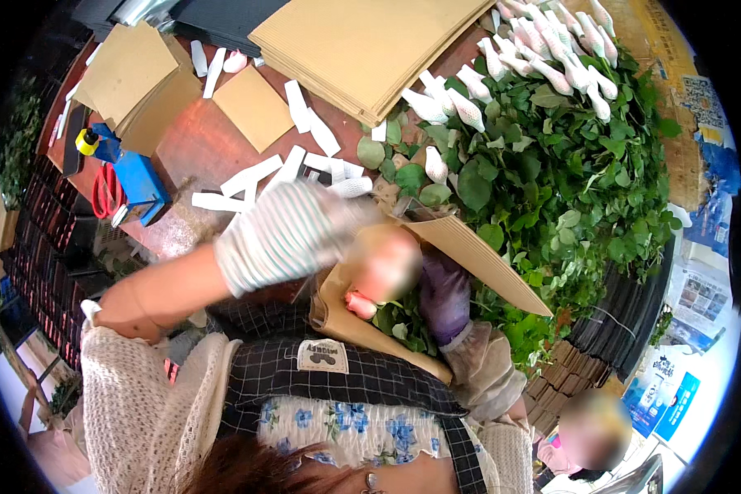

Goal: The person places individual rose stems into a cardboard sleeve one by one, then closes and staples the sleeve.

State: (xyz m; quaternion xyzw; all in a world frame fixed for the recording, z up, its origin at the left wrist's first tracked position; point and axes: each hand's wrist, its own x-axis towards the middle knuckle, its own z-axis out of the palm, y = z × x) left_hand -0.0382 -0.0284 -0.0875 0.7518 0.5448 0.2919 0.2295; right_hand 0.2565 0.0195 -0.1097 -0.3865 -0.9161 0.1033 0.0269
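Observation:
In front of my body, a folded brown cardboard sheet stands open around a bunch of pink roses. One salmon-pink rose shows clearly; a blurred patch covers the blooms beside it. My left hand, in a white glove with green stripes, reaches over the sheet's left edge at the blooms. Its fingers are smeared. My right hand, in a purple glove under a pale sleeve cover, is between the roses and the right cardboard flap. Its fingers are hidden. Green leaves stick out beside it.
Roses in white net sleeves lie piled at the back right above dense foliage. Loose white sleeves, a cardboard stack, a blue tape dispenser and red scissors cover the table. Another person is at lower right.

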